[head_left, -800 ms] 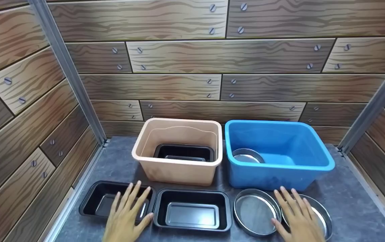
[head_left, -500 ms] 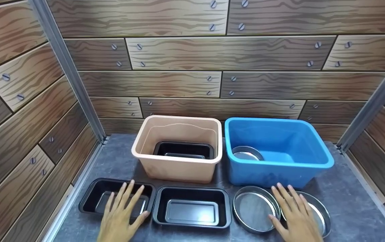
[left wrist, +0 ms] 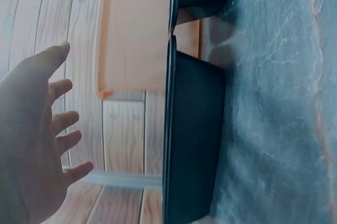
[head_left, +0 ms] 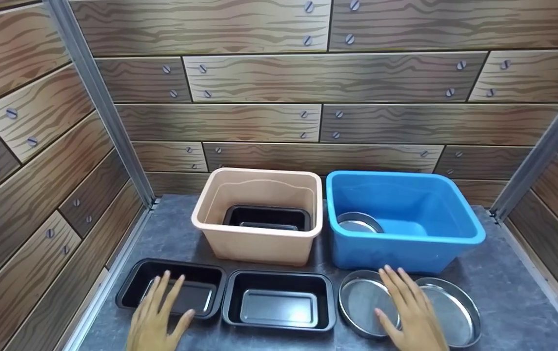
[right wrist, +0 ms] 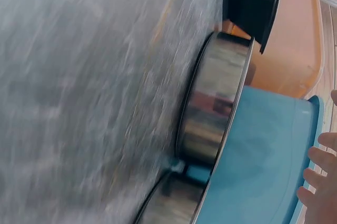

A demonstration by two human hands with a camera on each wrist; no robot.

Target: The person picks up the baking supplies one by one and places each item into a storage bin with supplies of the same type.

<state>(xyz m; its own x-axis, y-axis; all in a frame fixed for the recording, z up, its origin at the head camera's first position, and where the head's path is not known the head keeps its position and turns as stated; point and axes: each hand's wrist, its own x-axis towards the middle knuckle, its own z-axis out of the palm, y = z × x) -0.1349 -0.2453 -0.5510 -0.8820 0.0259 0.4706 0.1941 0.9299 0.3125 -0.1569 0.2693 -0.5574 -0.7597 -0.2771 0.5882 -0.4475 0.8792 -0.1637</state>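
Although the left hand [head_left: 154, 321] and right hand [head_left: 413, 317] have both shifted leftward within half a second, each grip stays spread, holding nothing, so handling appears unadvanced. The left loaf pan [head_left: 201, 295], right loaf pan [head_left: 279, 308], left round pan [head_left: 364, 302] and less-covered right round pan [head_left: 454, 317] rest in a row on the desk [head_left: 513, 282], before the tan bin [head_left: 259, 248] and blue bin [head_left: 391, 253].

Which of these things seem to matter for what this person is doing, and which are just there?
Likely part of the work:
black rectangular pans, near the left hand
round metal pans, near the right hand
peach bin
blue bin

Probably just surroundings:
grey tabletop
wood-patterned walls
metal corner posts
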